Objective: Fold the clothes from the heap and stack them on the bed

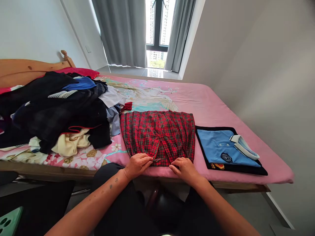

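A red plaid skirt [169, 131] lies spread on the bed, its wide edge toward the window and its narrower edge near me. My left hand [139, 164] is closed on the near edge, left of the middle, with thumb and fingers pinching the cloth. Further right, my right hand [183, 167] grips the same edge near its right corner, fingers bent over the cloth. Some of the near edge is hidden under both hands. To the right lies a folded light blue polo shirt [211, 141] with a white collar and dark badge, on top of a folded black garment [253, 169].
A large heap of mixed clothes [61, 111] covers the bed's left side, beside the skirt. The bed [201, 98] has a pink flowered sheet and a wooden headboard [27, 67]. A green phone [11, 221] shows at lower left. Grey curtains [123, 29] hang by the window.
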Available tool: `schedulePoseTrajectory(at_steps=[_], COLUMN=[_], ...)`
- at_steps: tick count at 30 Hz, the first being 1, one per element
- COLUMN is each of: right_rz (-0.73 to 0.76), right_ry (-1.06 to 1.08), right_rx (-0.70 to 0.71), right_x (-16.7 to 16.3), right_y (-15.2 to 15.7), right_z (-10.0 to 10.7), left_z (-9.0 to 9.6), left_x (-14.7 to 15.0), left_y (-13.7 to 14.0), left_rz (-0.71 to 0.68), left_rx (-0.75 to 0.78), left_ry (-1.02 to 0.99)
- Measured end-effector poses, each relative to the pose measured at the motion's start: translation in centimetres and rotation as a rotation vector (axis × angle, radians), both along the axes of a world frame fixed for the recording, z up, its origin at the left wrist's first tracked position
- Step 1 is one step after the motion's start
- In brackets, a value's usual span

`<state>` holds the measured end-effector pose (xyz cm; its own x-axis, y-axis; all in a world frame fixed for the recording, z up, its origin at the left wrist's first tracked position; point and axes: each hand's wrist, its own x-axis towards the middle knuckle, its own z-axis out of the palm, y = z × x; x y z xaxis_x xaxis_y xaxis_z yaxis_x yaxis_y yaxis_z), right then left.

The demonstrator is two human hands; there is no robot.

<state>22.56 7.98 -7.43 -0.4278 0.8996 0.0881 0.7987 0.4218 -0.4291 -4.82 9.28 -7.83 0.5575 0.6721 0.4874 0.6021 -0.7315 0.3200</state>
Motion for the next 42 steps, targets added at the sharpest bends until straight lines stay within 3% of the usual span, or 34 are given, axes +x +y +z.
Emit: schedulePoseTrajectory(at_steps=[5, 11, 17, 22, 24, 30, 34, 37, 42], right_rz=[-0.069, -0.167, -0.261, -0.269, -0.254, -0.194, -0.188, -0.177, -0.110], right_ry=[0.129, -0.099, -0.121, -0.146, -0.153, -0.148, -0.145, -0.159, -0.235], right_rx=[0.135, 0.096, 0.095, 0.115, 0.120, 0.138, 0.132, 0.118, 0.062], right_x=[-3.0, -6.3, -5.8, -5.5, -5.6, -6.0, -6.1, -5.7, -5.0], right_y=[3.2, 8.1, 10.7, 11.5, 11.8, 12.5, 12.7, 13.0, 14.1], right_z=[1.4, -1.3, -2.0, -1.9, -2.2, -3.3, -3.7, -3.6, -2.8], left_z=[-0.4, -1.1, -0.8, -0.6, -0.4, 0.4, -0.3, -1.8, -4.7], left_x=[1.0, 2.1, 3.1, 4.2, 4.0, 2.1, 2.4, 3.5, 4.7], left_y=[-0.2, -0.4, -0.4, -0.5, -0.1, 4.5, 9.0, 11.9, 14.0], left_rz=[-0.092, -0.150, -0.126, -0.172, -0.129, 0.159, 0.103, 0.052, 0.081], left_rx=[0.001, -0.108, -0.139, -0.263, -0.286, -0.234, -0.213, -0.222, -0.286], left_ry=[-0.148, -0.136, -0.260, -0.176, -0.199, -0.399, -0.338, -0.144, 0.016])
